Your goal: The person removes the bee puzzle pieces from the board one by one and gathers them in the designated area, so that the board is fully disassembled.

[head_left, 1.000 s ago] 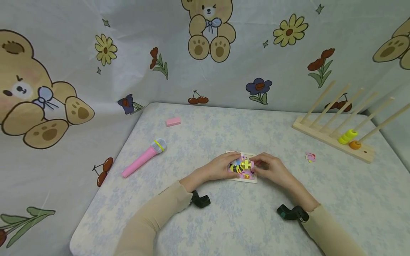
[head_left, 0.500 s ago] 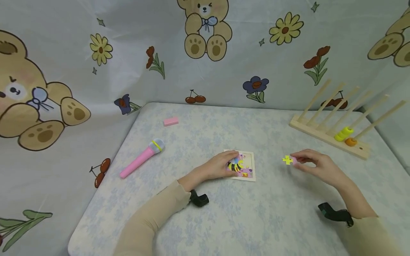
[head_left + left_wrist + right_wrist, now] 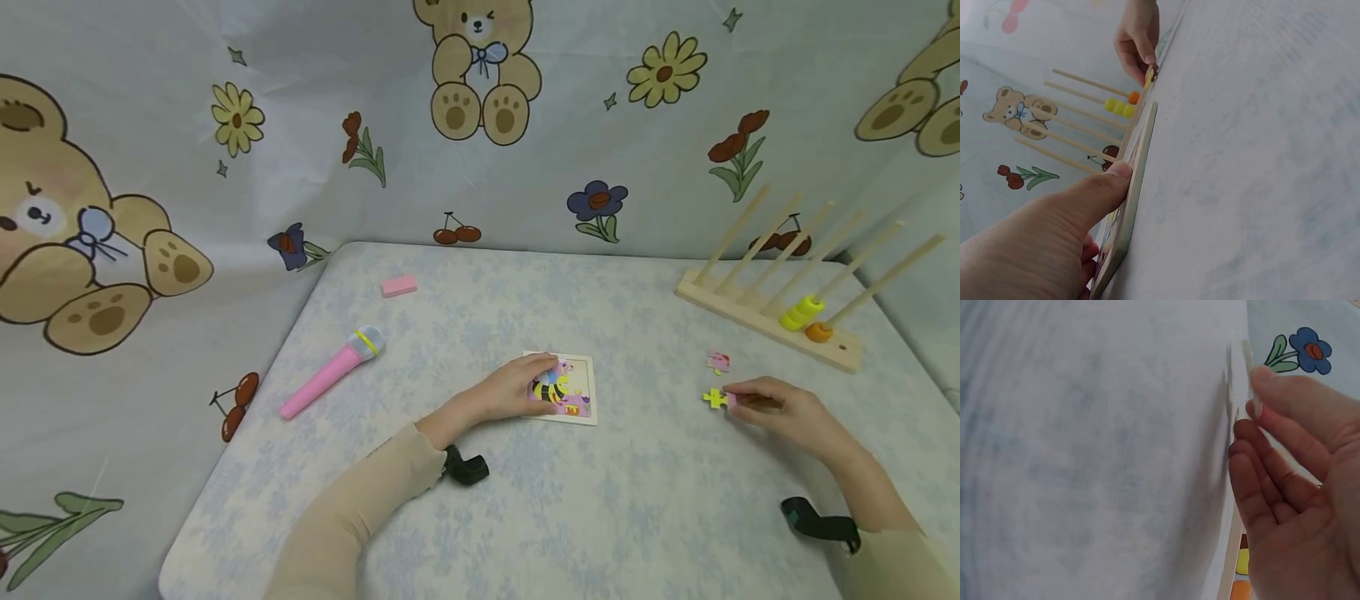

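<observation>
My left hand point(image 3: 504, 393) grips the left part of a small wooden jigsaw board point(image 3: 590, 408) with a bee picture, lying flat on the table. In the left wrist view the thumb lies on the edge of the board point(image 3: 1124, 234). The right part of the board shows a bare wooden patch. Off to the right, my right hand point(image 3: 798, 421) pinches a yellow and pink puzzle piece point(image 3: 716, 400) between thumb and forefinger, close to the tabletop. Just beyond it lies a pink puzzle piece point(image 3: 718, 362). In the right wrist view the pinched piece point(image 3: 1248, 355) appears edge-on.
A wooden peg stand point(image 3: 772, 321) with yellow beads point(image 3: 801, 313) and an orange bead point(image 3: 819, 332) stands at the back right. On the left lie a pink toy microphone point(image 3: 330, 375) and a pink block point(image 3: 399, 286). A printed curtain point(image 3: 300, 125) hangs behind the table.
My right hand has lifted the yellow and pink puzzle piece off the board and carried it right, beside the pink piece. My left hand has stayed on the board.
</observation>
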Available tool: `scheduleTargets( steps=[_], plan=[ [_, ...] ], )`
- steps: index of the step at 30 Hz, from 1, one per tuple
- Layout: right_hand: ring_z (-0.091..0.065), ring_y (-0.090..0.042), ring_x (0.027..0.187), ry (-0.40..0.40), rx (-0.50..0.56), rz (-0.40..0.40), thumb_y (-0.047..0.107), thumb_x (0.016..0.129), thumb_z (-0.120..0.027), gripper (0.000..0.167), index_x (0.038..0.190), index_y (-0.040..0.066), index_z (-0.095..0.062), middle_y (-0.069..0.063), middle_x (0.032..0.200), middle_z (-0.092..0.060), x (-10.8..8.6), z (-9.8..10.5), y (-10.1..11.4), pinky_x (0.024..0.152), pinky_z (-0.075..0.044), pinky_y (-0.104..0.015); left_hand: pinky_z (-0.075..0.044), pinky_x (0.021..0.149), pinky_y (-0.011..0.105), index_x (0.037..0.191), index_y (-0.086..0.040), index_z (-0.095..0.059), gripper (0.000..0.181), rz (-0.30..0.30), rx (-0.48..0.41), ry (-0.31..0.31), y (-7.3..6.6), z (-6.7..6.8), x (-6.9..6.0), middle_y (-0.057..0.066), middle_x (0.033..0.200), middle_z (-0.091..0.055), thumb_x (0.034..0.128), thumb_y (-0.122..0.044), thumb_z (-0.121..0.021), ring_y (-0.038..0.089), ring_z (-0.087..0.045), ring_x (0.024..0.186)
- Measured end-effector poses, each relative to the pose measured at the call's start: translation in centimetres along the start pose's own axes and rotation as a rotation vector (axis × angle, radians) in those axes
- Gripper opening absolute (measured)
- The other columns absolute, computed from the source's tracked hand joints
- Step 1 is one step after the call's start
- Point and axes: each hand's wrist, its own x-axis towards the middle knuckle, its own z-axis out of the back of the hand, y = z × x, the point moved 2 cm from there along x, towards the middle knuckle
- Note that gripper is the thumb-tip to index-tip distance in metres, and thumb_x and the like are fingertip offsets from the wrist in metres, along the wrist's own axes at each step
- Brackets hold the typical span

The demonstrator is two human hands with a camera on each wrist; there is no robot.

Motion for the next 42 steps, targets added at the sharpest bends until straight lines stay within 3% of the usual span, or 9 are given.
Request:
scheduleTargets(
  steps=[7, 15, 21, 25, 29, 31, 35, 39, 42],
  plan=[
    [-0.047, 0.011, 0.085, -0.065, -0.089, 0.046, 0.015, 0.086, -0.071, 0.032, 0.115, 0.002, -0.066, -0.009, 0.105, -0.059, -0.1, -0.2, -0.4, 0.069, -0.038, -0.002, -0.023, 0.11, 0.031, 0.147, -0.006, -0.033, 0.078, -0.009, 0.0, -0.002, 0.0, -0.1, 0.0, 0.007, 0.151, -0.029, 0.0869, -0.043, -0.066, 0.016, -0.023, 0.139],
    [-0.044, 0.007, 0.084, -0.092, -0.155, 0.072, 0.016, 0.083, -0.074, 0.033, 0.112, 0.0, -0.068, -0.009, 0.101, -0.058, 0.2, -0.5, -1.1, 0.066, -0.038, -0.008, -0.023, 0.11, 0.031, 0.146, -0.005, -0.033, 0.078, -0.016, -0.006, -0.005, -0.2, 0.1, 0.0, 0.009, 0.15, -0.031, 0.0865, -0.042, -0.067, 0.018, -0.024, 0.138],
    [-0.041, 0.019, 0.087, -0.069, -0.061, -0.051, 0.026, 0.09, -0.067, 0.044, 0.123, -0.001, -0.059, -0.015, 0.113, -0.055, 0.5, 0.5, 0.0, 0.067, -0.038, -0.003, -0.024, 0.109, 0.031, 0.146, -0.004, -0.033, 0.077, -0.013, 0.002, -0.006, -0.4, 0.4, 0.0, 0.01, 0.15, -0.031, 0.087, -0.04, -0.067, 0.021, -0.027, 0.137],
    [-0.043, 0.018, 0.091, -0.106, -0.027, -0.072, 0.031, 0.091, -0.064, 0.044, 0.126, 0.004, -0.058, -0.012, 0.118, -0.055, 1.2, 0.7, 3.0, 0.067, -0.039, -0.006, -0.024, 0.109, 0.032, 0.146, -0.004, -0.033, 0.077, -0.013, 0.003, -0.005, -0.3, 0.3, 0.0, 0.01, 0.15, -0.031, 0.0869, -0.039, -0.068, 0.021, -0.027, 0.137],
    [-0.05, 0.01, 0.096, -0.109, 0.092, 0.008, 0.024, 0.092, -0.063, 0.037, 0.125, 0.006, -0.06, -0.008, 0.118, -0.057, 2.3, -1.0, 7.4, 0.071, -0.044, -0.008, -0.023, 0.11, 0.031, 0.146, -0.005, -0.033, 0.077, -0.016, -0.001, -0.002, -0.2, 0.2, 0.1, 0.009, 0.15, -0.03, 0.0868, -0.04, -0.067, 0.019, -0.025, 0.138],
    [-0.054, 0.005, 0.097, -0.093, 0.166, 0.089, 0.017, 0.092, -0.063, 0.033, 0.123, 0.003, -0.06, -0.01, 0.117, -0.059, 3.0, -2.4, 9.3, 0.074, -0.046, -0.009, -0.022, 0.11, 0.03, 0.147, -0.006, -0.033, 0.077, -0.015, -0.003, -0.002, -0.2, 0.3, 0.1, 0.008, 0.151, -0.03, 0.0867, -0.041, -0.067, 0.017, -0.024, 0.138],
    [-0.058, -0.005, 0.094, -0.018, 0.28, 0.198, 0.009, 0.091, -0.064, 0.028, 0.117, -0.001, -0.062, -0.014, 0.112, -0.061, 4.1, -5.8, 12.2, 0.078, -0.047, -0.014, -0.022, 0.11, 0.028, 0.147, -0.007, -0.033, 0.077, -0.003, -0.01, -0.002, -0.2, 0.2, 0.1, 0.007, 0.151, -0.03, 0.0863, -0.041, -0.068, 0.015, -0.023, 0.139],
    [-0.058, -0.013, 0.088, 0.061, 0.265, 0.241, 0.01, 0.089, -0.067, 0.026, 0.113, 0.0, -0.064, -0.01, 0.104, -0.062, 5.0, -9.0, 13.6, 0.077, -0.051, -0.026, -0.024, 0.109, 0.029, 0.146, -0.007, -0.035, 0.077, 0.008, -0.015, -0.007, -0.2, 0.1, 0.1, 0.007, 0.15, -0.031, 0.086, -0.042, -0.068, 0.016, -0.025, 0.138],
    [-0.058, -0.016, 0.085, 0.078, 0.231, 0.237, 0.01, 0.087, -0.069, 0.025, 0.111, 0.002, -0.066, -0.006, 0.099, -0.062, 5.5, -10.6, 13.9, 0.075, -0.052, -0.031, -0.024, 0.109, 0.029, 0.146, -0.007, -0.035, 0.077, 0.008, -0.006, -0.009, -0.2, 0.2, 0.0, 0.007, 0.15, -0.031, 0.0862, -0.042, -0.067, 0.017, -0.026, 0.137]
  ],
)
